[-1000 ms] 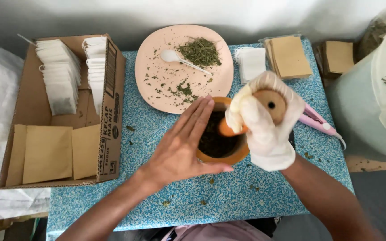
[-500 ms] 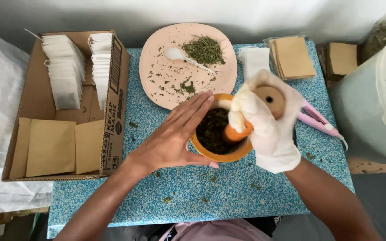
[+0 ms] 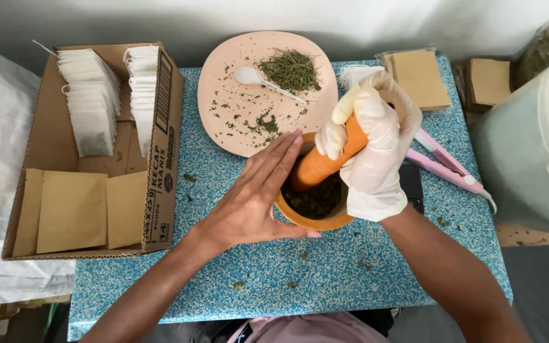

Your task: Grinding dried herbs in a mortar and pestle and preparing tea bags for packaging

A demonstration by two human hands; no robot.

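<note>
Two hands share the work: the right hand (image 3: pixel 376 143), in a white glove, is clamped around an orange pestle (image 3: pixel 322 165) that leans into an orange mortar (image 3: pixel 316 206), while the bare left hand (image 3: pixel 255 197) lies flat, fingers together, against the mortar's left rim to steady it. The mortar stands near the middle of the desk (image 3: pixel 351 279) and holds dark crushed leaf. To grind well, I judge, the bracing hand should stay clear of the pestle's tip and the strokes should stay short, since flecks already dot the blue speckled top. Toward the far edge sits a pink plate (image 3: pixel 223 82) with dried herbs and a white spoon (image 3: pixel 252 76); pink tongs (image 3: pixel 446 162) lie by the right edge. At the left edge a cardboard box (image 3: pixel 166 146) holds white filter bags and brown pouches. A pale wall runs behind.
</note>
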